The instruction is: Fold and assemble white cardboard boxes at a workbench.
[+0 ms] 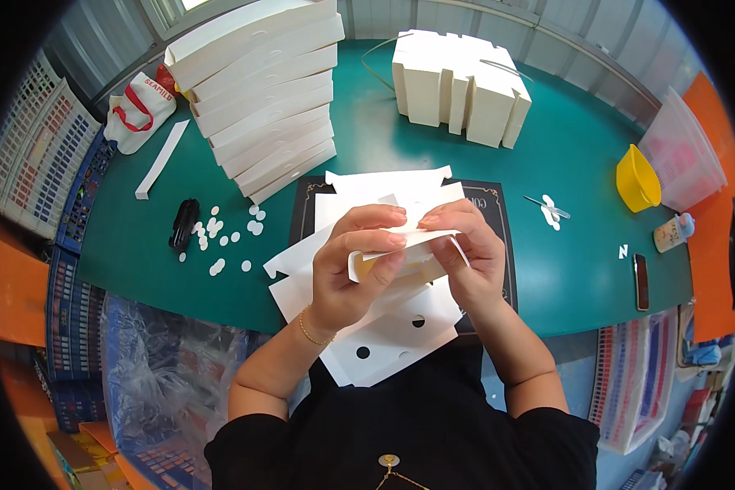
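Observation:
My left hand (347,265) and my right hand (475,257) are raised close together, both closed on a partly folded piece of white card (423,238). My thumbs are on its near side and the fingers curl over its top edge. Its lower part, between the hands, is partly hidden by them. Beneath lie several flat white die-cut card sheets (384,347), overlapping, some with round holes. They rest on a black mat (498,224) with a printed border and reach over the table's front edge toward my lap.
A tall stack of folded white boxes (265,102) stands at back left, a strapped bundle of white card (457,90) at back centre. White paper discs (235,237) lie near a black stapler-like object (184,224). At right are a yellow container (638,180), bottle (671,235) and phone (641,282).

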Motion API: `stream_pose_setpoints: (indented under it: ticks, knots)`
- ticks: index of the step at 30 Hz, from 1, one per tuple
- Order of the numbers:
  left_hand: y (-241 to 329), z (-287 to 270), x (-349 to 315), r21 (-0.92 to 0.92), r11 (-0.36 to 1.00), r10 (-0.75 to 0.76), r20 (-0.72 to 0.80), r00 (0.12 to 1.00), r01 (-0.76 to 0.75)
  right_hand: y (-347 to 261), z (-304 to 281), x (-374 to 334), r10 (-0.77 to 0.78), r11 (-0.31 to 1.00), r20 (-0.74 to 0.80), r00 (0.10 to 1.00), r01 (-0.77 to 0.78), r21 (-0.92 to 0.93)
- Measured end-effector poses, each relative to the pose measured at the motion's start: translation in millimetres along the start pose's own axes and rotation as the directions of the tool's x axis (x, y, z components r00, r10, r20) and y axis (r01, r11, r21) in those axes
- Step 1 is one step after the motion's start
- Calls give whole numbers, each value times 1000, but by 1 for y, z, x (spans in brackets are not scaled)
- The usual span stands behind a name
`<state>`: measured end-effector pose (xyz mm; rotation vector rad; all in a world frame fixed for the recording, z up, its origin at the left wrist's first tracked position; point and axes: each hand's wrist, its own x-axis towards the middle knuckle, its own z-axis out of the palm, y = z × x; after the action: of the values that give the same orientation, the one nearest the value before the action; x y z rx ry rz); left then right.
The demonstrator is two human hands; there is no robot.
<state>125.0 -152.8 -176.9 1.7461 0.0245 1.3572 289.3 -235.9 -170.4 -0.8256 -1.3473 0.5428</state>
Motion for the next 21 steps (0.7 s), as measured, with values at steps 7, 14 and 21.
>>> stream_pose_setpoints:
  ticks: [7,14,21]
  knots:
    - [-2,-4,4,-216,971,-82,94,992,100,-2,2,3,3,1000,18,1000,-3,-2]
    - [-1,2,6,-235,966,-105,20,994,106,-2,-5,9,-12,1000,63,998,11,13]
    - [-5,-3,7,-168,984,-45,80,996,58,0,-8,9,48,994,104,993,-58,98]
